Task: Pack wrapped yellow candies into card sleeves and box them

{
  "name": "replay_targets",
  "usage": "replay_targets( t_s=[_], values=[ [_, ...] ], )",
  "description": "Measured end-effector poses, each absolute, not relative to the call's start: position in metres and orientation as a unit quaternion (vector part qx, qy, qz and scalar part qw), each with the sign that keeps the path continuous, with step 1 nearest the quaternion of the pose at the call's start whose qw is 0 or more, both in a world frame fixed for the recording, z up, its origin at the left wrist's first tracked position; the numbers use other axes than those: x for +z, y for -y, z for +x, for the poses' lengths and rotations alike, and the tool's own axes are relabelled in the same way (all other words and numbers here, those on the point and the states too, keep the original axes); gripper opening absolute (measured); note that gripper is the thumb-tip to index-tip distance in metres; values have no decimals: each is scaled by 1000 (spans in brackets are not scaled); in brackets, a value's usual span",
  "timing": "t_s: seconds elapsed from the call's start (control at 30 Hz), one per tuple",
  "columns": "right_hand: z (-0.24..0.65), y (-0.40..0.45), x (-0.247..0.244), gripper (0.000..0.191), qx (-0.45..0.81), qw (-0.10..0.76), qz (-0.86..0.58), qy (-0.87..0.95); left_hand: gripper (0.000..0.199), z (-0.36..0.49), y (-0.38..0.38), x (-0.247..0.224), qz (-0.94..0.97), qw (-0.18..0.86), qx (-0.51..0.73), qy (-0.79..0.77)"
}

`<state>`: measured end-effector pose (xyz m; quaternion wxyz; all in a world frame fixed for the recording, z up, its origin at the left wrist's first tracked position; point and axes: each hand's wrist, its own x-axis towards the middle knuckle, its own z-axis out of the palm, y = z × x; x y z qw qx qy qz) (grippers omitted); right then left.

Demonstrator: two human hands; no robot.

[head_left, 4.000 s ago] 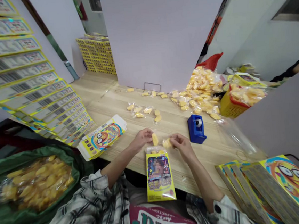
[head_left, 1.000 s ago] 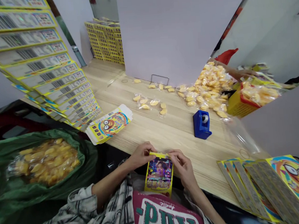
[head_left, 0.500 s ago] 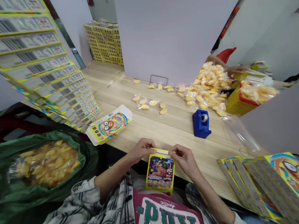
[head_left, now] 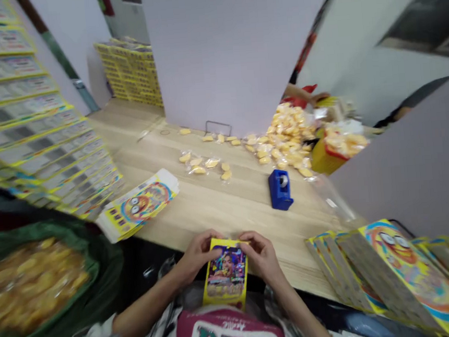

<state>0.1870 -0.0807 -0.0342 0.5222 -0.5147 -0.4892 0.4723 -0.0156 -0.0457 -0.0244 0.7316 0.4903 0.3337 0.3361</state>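
Observation:
Between my two hands is a yellow printed box (head_left: 226,276) with a dark, colourful picture on its front, close to my body at the table's near edge. My left hand (head_left: 196,257) grips its upper left corner, thumb on the front face. On the upper right corner, my right hand (head_left: 260,252) holds it the same way, fingers behind. The box's top edge looks closed from here. Left of my hands lies a small stack of flat yellow cartons (head_left: 139,205). A blue tape dispenser (head_left: 280,190) stands beyond my right hand.
Small wrapped yellow pieces (head_left: 288,131) are heaped at the back right, beside a yellow basket (head_left: 323,157). A green bag (head_left: 108,273) of them sits at left. Box stacks rise at left (head_left: 48,126) and right (head_left: 406,273). A co-worker's hand (head_left: 316,97) shows behind the partition (head_left: 214,54).
The white strip at the box's top no longer shows; a yellow edge is there now. Both thumbs rest on the front. The head view has shifted, moving the scene leftward.

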Motion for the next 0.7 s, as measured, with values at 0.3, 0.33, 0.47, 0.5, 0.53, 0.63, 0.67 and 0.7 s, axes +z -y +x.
replay_targets(
  t_s=[0.3, 0.33, 0.47, 0.5, 0.53, 0.63, 0.67, 0.7],
  values=[
    [308, -18, -38, 41, 124, 629, -715, 279, 43, 2, 48, -36, 538, 725, 277, -330],
    [314, -25, -40, 38, 141, 622, -716, 285, 44, 2, 48, -36, 542, 721, 275, -332],
    [316, -41, -45, 29, 162, 618, -711, 295, 51, 0, 44, -32, 528, 705, 287, -377],
    [315, -42, -47, 27, 151, 624, -710, 289, 55, -1, 42, -29, 519, 703, 293, -387],
    [314, -43, -48, 26, 137, 633, -708, 282, 58, -3, 39, -26, 512, 703, 298, -394],
    [308, -41, -55, 28, 103, 662, -695, 260, 55, -8, 27, -15, 509, 703, 302, -395],
    [306, -38, -58, 30, 99, 671, -688, 258, 50, -10, 23, -11, 513, 702, 301, -391],
    [303, -34, -61, 31, 99, 678, -681, 259, 46, -11, 18, -8, 519, 702, 298, -386]
  ],
)
